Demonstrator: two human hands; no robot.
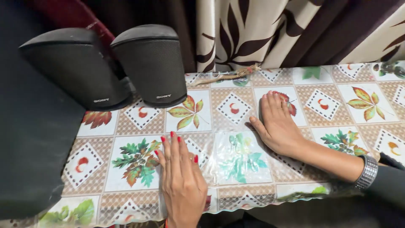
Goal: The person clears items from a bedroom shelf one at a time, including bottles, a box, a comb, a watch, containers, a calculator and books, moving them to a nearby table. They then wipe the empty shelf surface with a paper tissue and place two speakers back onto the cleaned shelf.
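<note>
Two hands lying flat on a leaf-patterned tabletop, two speakers standing behind.

Item count: two hands, both spread open and holding nothing. The left hand [182, 177] is pressing palm-down on the clear plastic cover [240, 158] over the tabletop [358, 101], near the front edge; the right hand [277, 122] is resting flat further back, well apart from it, a metal watch [367, 172] sitting on its wrist. Two black speakers [149, 63] are standing side by side at the back left. One dry twig [225, 77] is lying by the curtain [270, 31].
</note>
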